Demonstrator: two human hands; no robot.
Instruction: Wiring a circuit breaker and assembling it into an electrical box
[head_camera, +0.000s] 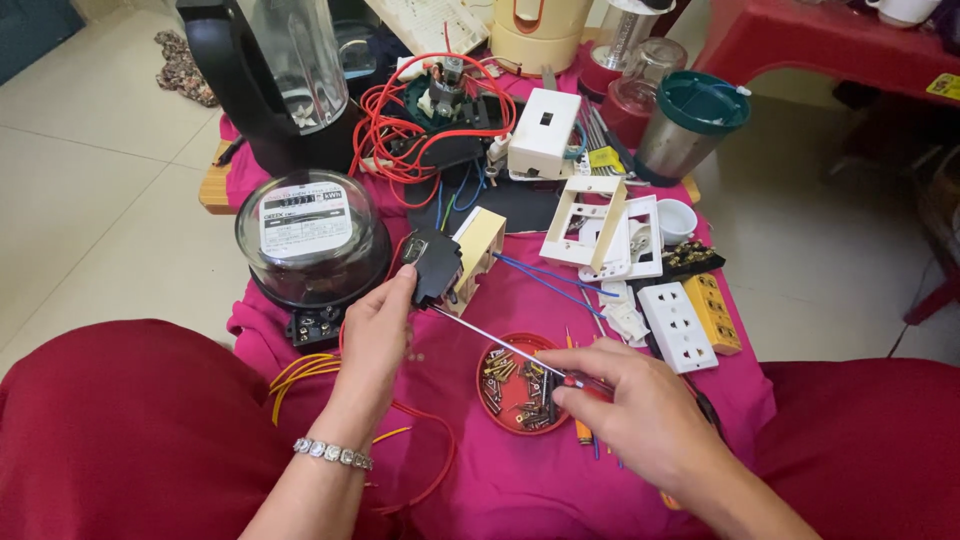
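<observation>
black switch module (434, 266) looks light, rigid, slick plastic; left hand (378, 330) fingers clamp its lower edge, right hand (630, 400) fingers clamp the screwdriver (500, 342) handle.

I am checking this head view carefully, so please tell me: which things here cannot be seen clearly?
- Screwdriver: the tip is hidden behind the small black part held by the left hand; the right hand covers most of the handle.
- Screws in the red dish: too small to tell types.
- Blender jar top: cut off by the upper edge.
</observation>
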